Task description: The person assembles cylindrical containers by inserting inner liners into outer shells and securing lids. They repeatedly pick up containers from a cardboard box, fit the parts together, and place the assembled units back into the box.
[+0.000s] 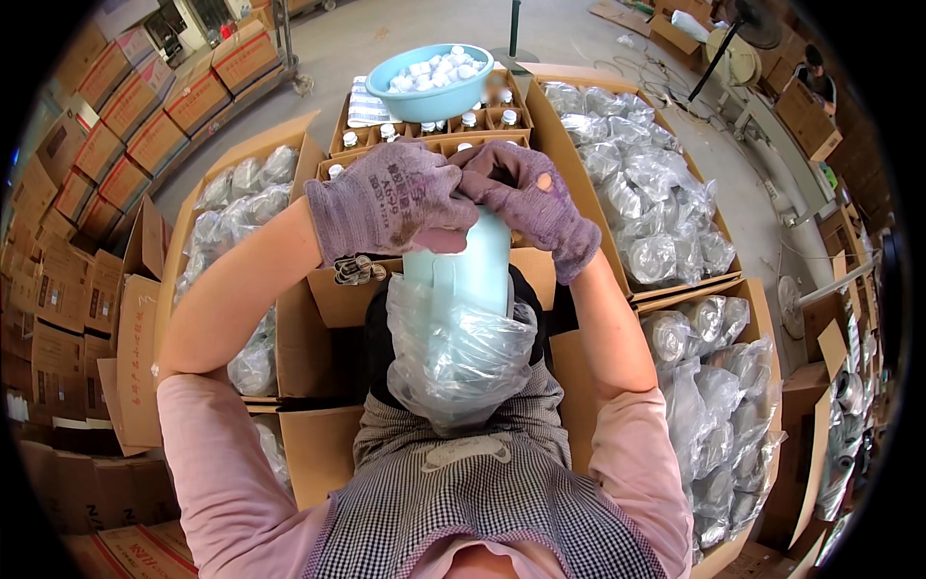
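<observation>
A pale blue flask-like container stands tilted between my arms, its lower part wrapped in a clear plastic bag. My left hand, in a purple-grey knitted glove, is closed around its top end from the left. From the other side my right hand, gloved alike with a small hole showing at the back, curls its fingers at the same end. The fingertips of both hands meet there and cover the flask's top. What the right fingers pinch is hidden.
Ahead, a light blue basin of white caps rests on a divided carton of capped bottles. Open cartons of bagged items flank me at left and right. A folded cloth lies beside the basin. Another person is at far right.
</observation>
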`<action>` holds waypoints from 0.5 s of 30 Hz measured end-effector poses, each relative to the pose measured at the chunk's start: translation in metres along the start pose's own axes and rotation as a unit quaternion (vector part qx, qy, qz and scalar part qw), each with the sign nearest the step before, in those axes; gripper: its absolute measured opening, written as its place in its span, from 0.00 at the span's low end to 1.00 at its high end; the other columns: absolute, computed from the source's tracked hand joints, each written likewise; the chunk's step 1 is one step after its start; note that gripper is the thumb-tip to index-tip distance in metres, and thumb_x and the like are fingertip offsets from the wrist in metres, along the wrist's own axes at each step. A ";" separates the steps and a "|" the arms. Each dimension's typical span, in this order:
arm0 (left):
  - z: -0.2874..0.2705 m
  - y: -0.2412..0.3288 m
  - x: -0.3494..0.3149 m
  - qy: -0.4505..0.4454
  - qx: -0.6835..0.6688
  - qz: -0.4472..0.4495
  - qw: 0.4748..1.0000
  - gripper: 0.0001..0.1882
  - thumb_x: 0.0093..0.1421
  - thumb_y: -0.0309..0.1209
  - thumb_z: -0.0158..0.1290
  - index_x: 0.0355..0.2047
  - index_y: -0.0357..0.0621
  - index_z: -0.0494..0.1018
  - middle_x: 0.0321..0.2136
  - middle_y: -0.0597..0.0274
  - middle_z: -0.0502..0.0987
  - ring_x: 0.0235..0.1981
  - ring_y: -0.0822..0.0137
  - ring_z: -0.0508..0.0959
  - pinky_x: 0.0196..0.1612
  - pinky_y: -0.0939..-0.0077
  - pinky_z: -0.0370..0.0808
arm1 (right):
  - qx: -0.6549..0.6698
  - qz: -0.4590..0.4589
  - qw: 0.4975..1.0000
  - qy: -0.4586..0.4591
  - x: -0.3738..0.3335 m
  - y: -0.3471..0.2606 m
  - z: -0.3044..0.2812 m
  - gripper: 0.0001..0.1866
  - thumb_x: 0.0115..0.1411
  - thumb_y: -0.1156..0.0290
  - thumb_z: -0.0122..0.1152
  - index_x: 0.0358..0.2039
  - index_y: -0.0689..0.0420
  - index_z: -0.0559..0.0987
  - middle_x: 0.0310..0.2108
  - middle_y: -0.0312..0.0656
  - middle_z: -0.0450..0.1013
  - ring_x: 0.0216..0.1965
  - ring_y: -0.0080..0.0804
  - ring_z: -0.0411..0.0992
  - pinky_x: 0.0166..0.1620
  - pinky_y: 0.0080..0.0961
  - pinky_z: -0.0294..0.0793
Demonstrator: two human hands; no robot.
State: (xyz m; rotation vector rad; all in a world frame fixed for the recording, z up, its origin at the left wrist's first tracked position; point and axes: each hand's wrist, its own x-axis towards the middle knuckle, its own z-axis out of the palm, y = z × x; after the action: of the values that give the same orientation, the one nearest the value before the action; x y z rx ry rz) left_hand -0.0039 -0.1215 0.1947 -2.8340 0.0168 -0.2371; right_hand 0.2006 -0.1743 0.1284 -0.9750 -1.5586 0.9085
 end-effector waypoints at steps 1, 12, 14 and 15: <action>0.004 -0.002 -0.001 0.011 0.020 0.010 1.000 0.08 0.53 0.39 0.62 0.30 0.57 0.74 0.25 0.65 0.71 0.28 0.61 0.76 0.33 0.65 0.73 | -0.011 0.002 1.000 -0.007 0.001 0.000 0.000 0.08 0.60 0.68 0.66 0.35 0.60 0.80 0.23 0.30 0.72 0.23 0.13 0.65 0.29 0.16 0.67; 0.028 -0.003 -0.015 0.122 -0.105 -0.003 0.987 0.19 0.45 0.43 0.68 0.38 0.58 0.80 0.26 0.68 0.72 0.29 0.63 0.75 0.34 0.64 0.72 | 0.008 -0.009 1.000 -0.004 0.002 -0.005 0.002 0.09 0.60 0.70 0.64 0.38 0.61 0.81 0.25 0.30 0.73 0.27 0.14 0.67 0.34 0.17 0.70; 0.033 0.003 -0.016 0.104 -0.108 -0.010 0.989 0.19 0.46 0.42 0.69 0.39 0.59 0.80 0.27 0.68 0.73 0.30 0.63 0.75 0.35 0.65 0.72 | 0.013 -0.012 1.000 -0.005 0.003 -0.002 0.003 0.09 0.60 0.70 0.64 0.38 0.62 0.81 0.26 0.31 0.74 0.29 0.14 0.68 0.35 0.17 0.70; 0.035 0.003 -0.016 0.109 -0.117 -0.004 0.987 0.18 0.45 0.40 0.68 0.38 0.59 0.80 0.27 0.69 0.73 0.30 0.63 0.75 0.35 0.65 0.72 | 0.013 -0.003 1.000 -0.009 0.002 -0.003 0.002 0.09 0.60 0.70 0.64 0.38 0.62 0.81 0.27 0.31 0.74 0.29 0.14 0.68 0.36 0.17 0.71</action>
State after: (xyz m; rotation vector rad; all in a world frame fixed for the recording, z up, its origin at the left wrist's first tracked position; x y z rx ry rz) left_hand -0.0137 -0.1136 0.1583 -3.0243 0.0854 -0.5811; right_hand 0.1978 -0.1735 0.1320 -0.9465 -1.5608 0.9331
